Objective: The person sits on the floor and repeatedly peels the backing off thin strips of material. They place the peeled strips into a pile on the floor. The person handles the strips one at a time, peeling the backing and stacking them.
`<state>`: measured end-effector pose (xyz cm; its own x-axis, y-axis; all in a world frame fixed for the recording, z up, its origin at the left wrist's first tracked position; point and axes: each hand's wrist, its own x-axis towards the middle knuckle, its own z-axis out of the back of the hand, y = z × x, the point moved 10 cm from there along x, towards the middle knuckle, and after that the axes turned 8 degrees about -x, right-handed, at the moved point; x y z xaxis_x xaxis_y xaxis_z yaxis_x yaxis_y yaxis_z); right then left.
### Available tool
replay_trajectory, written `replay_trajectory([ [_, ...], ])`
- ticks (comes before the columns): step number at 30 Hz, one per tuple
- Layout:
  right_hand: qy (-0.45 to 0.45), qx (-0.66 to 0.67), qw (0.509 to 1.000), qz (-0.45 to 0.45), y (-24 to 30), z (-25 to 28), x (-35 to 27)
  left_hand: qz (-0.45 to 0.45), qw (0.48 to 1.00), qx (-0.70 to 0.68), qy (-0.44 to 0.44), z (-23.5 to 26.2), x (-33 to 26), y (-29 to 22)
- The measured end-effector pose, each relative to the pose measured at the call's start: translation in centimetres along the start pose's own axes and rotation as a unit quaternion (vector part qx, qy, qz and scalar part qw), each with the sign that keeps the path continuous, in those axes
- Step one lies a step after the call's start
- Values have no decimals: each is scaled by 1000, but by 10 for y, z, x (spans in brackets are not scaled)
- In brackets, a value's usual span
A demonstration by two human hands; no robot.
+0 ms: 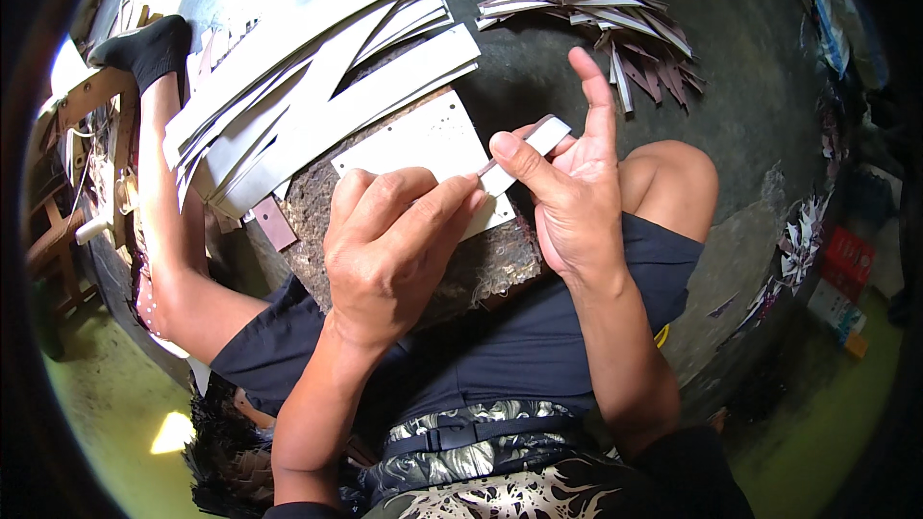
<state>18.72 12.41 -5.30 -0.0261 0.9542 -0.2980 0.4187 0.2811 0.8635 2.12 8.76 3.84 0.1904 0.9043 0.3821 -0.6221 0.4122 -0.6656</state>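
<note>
Your left hand (385, 248) and right hand (577, 202) pinch one flat, narrow strip (549, 135); one white board (418, 142) lies at nine o'clock.

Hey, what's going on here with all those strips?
Somebody sitting down has a narrow strip in both hands. The right hand has it under the thumb, and the left hand's fingertips are at its near end. Just below is a white board with small holes, lying on a rough block. Long white strips and a brown-and-white pile lie beyond.
</note>
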Motion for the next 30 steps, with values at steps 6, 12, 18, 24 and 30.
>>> replay_trajectory([
  [6, -29, -9, 1000, 4, -9, 14, 9, -2, 1000, 2, 2, -1, 2, -1],
  [12, -36, -3, 999, -17, -21, 23, 11, -3, 1000, -1, 8, -2, 2, -1],
  [18, -49, 8, 998, -32, -28, 29, 15, -2, 1000, -3, 13, -2, 1, -1],
  [24, -53, -10, 998, -30, -38, 40, 14, -20, 999, 19, 18, -6, 0, -4],
  [30, -176, -178, 968, -3, -16, 69, 24, -36, 997, 20, 61, -10, 5, -6],
])
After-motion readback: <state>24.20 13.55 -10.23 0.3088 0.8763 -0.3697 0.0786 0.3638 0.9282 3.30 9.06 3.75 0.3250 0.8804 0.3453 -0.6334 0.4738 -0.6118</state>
